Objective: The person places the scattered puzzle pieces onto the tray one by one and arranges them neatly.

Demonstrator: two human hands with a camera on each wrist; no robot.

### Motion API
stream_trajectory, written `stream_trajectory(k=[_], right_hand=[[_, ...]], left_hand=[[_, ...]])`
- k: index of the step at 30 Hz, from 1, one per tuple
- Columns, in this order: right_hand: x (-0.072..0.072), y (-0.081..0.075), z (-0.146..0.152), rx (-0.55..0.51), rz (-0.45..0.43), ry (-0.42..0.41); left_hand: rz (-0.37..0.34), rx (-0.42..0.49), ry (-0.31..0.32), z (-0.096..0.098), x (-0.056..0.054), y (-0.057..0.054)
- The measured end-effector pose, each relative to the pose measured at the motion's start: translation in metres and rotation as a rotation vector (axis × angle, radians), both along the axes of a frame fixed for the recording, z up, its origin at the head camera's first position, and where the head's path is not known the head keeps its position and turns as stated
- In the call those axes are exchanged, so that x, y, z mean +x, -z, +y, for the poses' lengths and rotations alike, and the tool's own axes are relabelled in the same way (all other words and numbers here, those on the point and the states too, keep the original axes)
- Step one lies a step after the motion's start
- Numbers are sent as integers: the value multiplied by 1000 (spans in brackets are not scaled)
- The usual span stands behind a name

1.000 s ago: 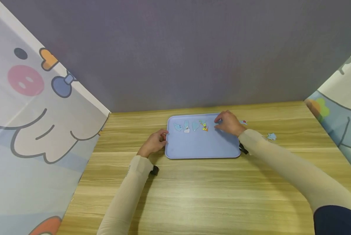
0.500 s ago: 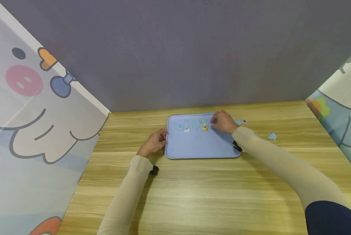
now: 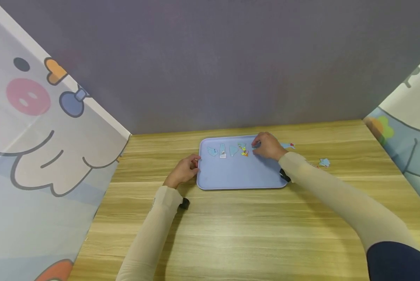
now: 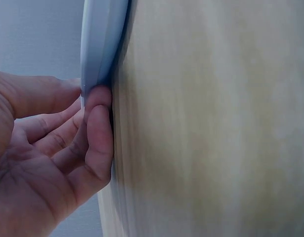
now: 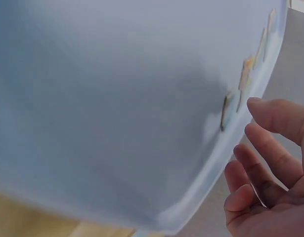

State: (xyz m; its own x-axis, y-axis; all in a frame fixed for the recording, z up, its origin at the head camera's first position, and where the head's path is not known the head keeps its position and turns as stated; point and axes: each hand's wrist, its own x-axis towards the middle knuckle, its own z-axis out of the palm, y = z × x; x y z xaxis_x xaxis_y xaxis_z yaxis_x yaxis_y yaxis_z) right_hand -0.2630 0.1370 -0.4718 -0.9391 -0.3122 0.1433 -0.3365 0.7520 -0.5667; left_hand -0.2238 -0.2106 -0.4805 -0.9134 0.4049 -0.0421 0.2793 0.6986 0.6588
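Note:
My left hand [image 3: 184, 171] grips the left rim of the pale blue tray [image 4: 95, 44], thumb above and curled fingers at its underside. Over the tray's far right part is my right hand [image 3: 269, 146], its fingers bent and apart. In the right wrist view, one flat piece [image 5: 225, 112] lies on the tray near those fingertips, with a gap between. Several flat, light blue picture pieces lie in a row along the tray's far side: a leftmost piece [image 3: 212, 151], one with a white end [image 3: 223, 151], a pointed one [image 3: 233, 150] and a yellow-printed one [image 3: 244, 150].
More blue pieces lie on the wooden table [image 3: 238, 234] right of the tray: one with a red mark [image 3: 289, 145] and another farther right [image 3: 324, 162], partly beside the right sleeve. A grey wall [image 3: 231, 66] rises behind the table, with cartoon-printed panels [image 3: 31, 148] at the sides.
My right hand has shifted a little left over the tray, then stayed there, uncovering more of the red-marked piece beyond the rim. The left hand and tray have kept their place.

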Motion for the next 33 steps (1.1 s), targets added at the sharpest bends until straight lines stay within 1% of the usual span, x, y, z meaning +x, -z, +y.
stream_trajectory(k=[5, 12, 15, 21, 25, 30, 33], right_hand=[[6, -10, 11, -6, 15, 3], [14, -16, 32, 9, -56, 47], [17, -19, 40, 2, -63, 68], [24, -21, 59, 2, -57, 76], [31, -21, 72, 9, -72, 85], [42, -21, 89, 4, -97, 107], [48, -21, 100, 0, -111, 112]], left_hand=[[-6, -2, -5, -1, 1, -1], [-14, -3, -7, 0, 2, -3], [-16, -4, -1, 0, 3, -4], [-23, -9, -7, 0, 2, -3], [-26, -2, -11, 0, 2, -3], [0, 15, 15, -1, 4, -4], [-10, 22, 14, -2, 4, -4]])
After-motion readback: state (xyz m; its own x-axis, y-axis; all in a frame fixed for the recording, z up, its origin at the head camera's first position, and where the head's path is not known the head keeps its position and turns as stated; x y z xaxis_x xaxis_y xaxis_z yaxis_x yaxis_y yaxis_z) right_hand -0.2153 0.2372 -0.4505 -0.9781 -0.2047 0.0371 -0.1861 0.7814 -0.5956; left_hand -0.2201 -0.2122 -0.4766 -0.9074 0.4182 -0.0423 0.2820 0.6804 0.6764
